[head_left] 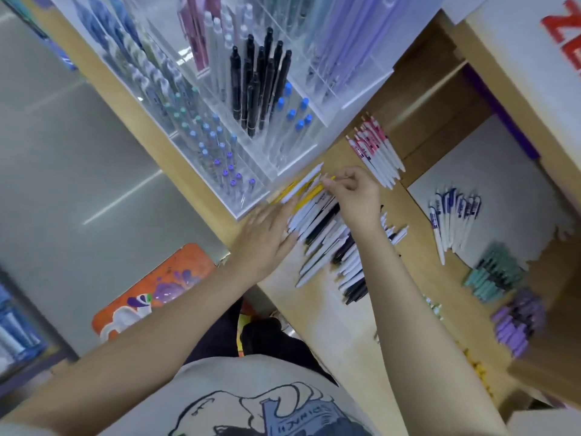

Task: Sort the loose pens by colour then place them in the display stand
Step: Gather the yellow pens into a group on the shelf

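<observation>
A yellow pen (314, 191) is pinched by the right hand (358, 196) atop the loose pens (327, 243) heaped on the surface (342, 335). The left hand (267, 234) is laid flat, fingers straight, against the heap. The acrylic display stand (251, 127) is set just beyond; pink pens (375, 149) and blue pens (452, 215) are grouped apart.

The pen pile (327, 243) lies on the counter (317, 313) between my hands, the display stand (251, 171) just behind it.
</observation>
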Available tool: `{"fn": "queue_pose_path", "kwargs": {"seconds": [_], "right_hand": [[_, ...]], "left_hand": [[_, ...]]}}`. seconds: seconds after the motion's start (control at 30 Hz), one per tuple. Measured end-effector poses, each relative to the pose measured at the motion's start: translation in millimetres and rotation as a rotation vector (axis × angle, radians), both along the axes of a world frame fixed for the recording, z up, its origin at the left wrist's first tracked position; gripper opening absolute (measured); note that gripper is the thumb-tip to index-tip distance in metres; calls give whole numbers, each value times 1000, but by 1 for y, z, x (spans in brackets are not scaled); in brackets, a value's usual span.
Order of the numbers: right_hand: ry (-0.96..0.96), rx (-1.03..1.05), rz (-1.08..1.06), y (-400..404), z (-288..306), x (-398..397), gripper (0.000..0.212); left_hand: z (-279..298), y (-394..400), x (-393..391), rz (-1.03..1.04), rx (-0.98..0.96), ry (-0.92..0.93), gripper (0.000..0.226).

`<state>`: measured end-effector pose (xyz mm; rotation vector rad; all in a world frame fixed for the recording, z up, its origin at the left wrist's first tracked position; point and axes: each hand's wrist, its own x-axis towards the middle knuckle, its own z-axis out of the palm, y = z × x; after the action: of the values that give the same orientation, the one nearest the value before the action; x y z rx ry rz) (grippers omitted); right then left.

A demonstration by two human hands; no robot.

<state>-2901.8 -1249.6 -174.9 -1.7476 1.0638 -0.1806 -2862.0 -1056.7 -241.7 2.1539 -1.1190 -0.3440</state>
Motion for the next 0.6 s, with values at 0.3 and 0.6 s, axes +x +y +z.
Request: {"fn": "queue_pose_path", "kwargs": {"seconds": [0.3, 0.6], "right_hand": [[50, 28, 133, 23, -3, 2, 13], [519, -430, 404, 10, -47, 28, 103]], "left_hand": [[18, 3, 12, 320, 80, 682, 25], [5, 12, 15, 518, 59, 987, 18]]}}
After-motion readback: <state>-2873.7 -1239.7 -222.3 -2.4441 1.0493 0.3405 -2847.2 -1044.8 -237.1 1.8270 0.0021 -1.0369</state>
